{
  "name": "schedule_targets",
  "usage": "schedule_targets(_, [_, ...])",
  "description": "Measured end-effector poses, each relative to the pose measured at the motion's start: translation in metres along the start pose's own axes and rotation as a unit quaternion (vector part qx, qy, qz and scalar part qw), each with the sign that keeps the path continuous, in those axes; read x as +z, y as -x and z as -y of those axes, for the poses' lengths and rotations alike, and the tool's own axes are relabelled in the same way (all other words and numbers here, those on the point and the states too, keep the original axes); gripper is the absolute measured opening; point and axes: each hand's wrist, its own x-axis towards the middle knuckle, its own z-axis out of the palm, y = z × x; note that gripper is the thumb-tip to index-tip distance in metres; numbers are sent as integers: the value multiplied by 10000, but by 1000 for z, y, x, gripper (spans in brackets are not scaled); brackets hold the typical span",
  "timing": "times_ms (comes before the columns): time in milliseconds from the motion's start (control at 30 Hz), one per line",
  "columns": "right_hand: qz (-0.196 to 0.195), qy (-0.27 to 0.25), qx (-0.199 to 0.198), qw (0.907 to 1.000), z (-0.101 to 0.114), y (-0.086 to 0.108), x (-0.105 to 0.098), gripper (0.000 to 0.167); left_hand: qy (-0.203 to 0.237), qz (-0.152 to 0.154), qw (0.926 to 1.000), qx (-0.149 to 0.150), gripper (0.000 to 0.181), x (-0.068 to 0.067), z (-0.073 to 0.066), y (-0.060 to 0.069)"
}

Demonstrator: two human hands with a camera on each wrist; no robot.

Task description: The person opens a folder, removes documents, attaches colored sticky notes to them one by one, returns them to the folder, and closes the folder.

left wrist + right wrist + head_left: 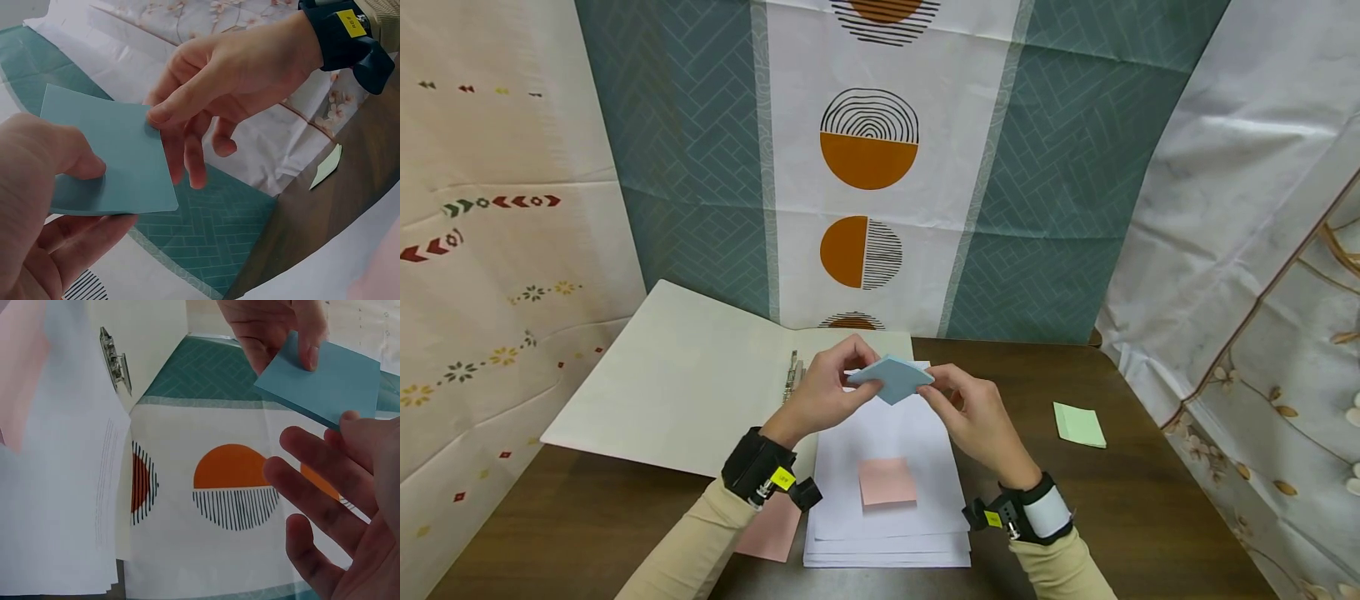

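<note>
Pad [891, 380], blue and squarish, is pinched by the left hand [826, 388] at nine o'clock and by the right hand [979, 418] at three, above white sheets [887, 442]. Pink notes [887, 482] are seen at six o'clock; green notes [1079, 425], on the worktop [1138, 508], between three and four.

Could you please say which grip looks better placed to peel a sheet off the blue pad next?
Probably the right grip: it pinches the blue pad near one corner, while the left grip holds it further in, steadying it.
</note>
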Motion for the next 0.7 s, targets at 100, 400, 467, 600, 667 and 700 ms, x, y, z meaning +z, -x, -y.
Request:
schedule_targets(100, [-57, -43, -54, 10000, 1, 0, -1, 19, -16, 19, 10000, -21, 19, 2, -1, 0])
schedule_targets(400, [-258, -37, -78, 9996, 0, 0, -6, 14, -187, 483, 9985, -158, 28, -3, 3, -1])
schedule_targets(467, [-289, -15, 4, 9996, -1, 1, -9, 14, -273, 719, 9965, -337, 37, -6, 6, -1])
schedule_targets(600, [-215, 59, 152, 9996, -3, 2, -13, 13, -323, 1040, 9921, -624, 48, -14, 14, 0])
schedule_targets(667, [-156, 102, 180, 9997, -3, 1, -13, 12, -319, 1088, 9914, -647, 49, -17, 15, 0])
schedule_targets(700, [-138, 123, 183, 9997, -3, 1, -13, 12, -304, 1098, 9915, -623, 49, -18, 15, 0])
